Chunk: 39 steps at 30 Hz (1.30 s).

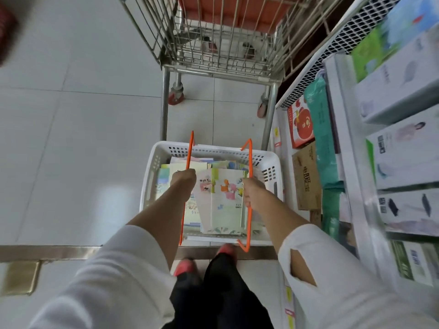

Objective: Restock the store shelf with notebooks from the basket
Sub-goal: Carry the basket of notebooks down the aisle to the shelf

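- notebooks (223, 200) with pastel covers lie stacked inside the white basket (147, 186), directly under both hands; the top one shows cartoon animals and sits in the middle of the basket.
- nearest the camera, two white sleeves (133, 269) reach toward the basket, and dark trousers (221, 293) and pink-red shoes (187, 267) stand just behind its near edge.
- left hand (184, 178) is closed around the left orange handle (188, 153) over the basket's left half, with the fingers wrapped round the wire.
- right hand (253, 188) is curled round the right orange handle (250, 157) over the basket's right half, with the fingertips tucked under it.
- both handles stand raised above the basket's rim; i cannot tell whether the basket rests on the floor or hangs from them.
- a metal strip (59, 252) crosses the tiled floor (83, 138) along the basket's near edge.
- to the right of the basket, the store shelf (354, 176) holds a brown carton (305, 176), a red box (300, 124) and teal packs (320, 129) low down, with pale boxes (399, 91) on the tiers above.
- beyond the basket's far edge stands a wire shopping cart (213, 43) on red wheels (176, 97), with an orange crate (232, 10) inside it.
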Each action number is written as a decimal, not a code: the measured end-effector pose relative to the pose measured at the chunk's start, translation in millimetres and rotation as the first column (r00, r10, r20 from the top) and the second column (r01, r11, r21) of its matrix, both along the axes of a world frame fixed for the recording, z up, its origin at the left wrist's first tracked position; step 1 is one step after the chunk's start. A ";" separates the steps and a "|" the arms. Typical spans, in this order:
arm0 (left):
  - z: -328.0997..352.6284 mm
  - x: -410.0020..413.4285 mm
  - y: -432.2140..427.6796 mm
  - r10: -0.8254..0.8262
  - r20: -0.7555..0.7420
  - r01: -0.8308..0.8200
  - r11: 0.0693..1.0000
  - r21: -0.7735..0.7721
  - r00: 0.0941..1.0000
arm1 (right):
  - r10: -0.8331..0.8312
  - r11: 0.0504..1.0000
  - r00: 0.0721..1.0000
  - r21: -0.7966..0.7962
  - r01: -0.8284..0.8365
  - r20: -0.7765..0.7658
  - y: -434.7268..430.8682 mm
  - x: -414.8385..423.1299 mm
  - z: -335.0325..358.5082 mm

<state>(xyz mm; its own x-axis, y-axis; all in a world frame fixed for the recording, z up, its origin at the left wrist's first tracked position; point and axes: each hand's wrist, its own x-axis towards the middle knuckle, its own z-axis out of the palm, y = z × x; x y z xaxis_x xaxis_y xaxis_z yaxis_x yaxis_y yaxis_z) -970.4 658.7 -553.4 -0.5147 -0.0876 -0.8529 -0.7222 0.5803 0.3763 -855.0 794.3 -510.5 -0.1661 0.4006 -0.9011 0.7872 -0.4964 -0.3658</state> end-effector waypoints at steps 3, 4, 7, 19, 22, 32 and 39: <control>2.2 3.1 -2.8 -0.033 -0.005 0.033 0.999 -0.032 0.999 | 0.007 1.000 0.999 0.004 -0.007 0.044 -0.9 3.3 0.6; 4.9 4.4 -3.5 -0.047 -0.010 0.046 0.998 -0.044 0.999 | 0.008 1.000 0.998 0.001 -0.008 0.063 -0.8 4.9 -0.7; 16.7 5.6 -3.4 -0.064 -0.013 0.063 0.996 -0.058 0.998 | 0.000 1.000 0.996 -0.006 0.001 0.094 3.3 10.2 4.6; 111.5 70.4 -38.3 -0.118 0.044 0.120 0.991 -0.063 0.992 | 0.005 0.998 0.996 -0.055 0.000 0.086 -28.6 84.3 94.7; 125.2 94.7 -53.4 -0.112 0.045 0.114 0.992 -0.052 0.993 | -0.030 0.998 0.996 -0.050 0.034 0.080 -41.8 110.4 113.0; 167.1 160.2 -112.9 -0.087 0.109 0.089 0.996 -0.009 0.990 | 0.076 0.996 0.993 -0.062 -0.070 0.095 -90.9 178.0 144.5; 193.0 224.2 -167.3 -0.070 0.141 0.075 0.997 -0.032 0.988 | 0.112 0.991 0.989 -0.083 -0.104 0.096 -143.1 237.8 159.3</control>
<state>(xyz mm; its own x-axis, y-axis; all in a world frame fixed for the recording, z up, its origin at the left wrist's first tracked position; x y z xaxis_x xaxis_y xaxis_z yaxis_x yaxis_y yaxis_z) -746.2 491.4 -360.4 -0.3969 -0.0873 -0.9137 -0.7218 0.6447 0.2519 -617.2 651.2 -351.2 -0.1123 0.3138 -0.9428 0.8686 -0.4299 -0.2465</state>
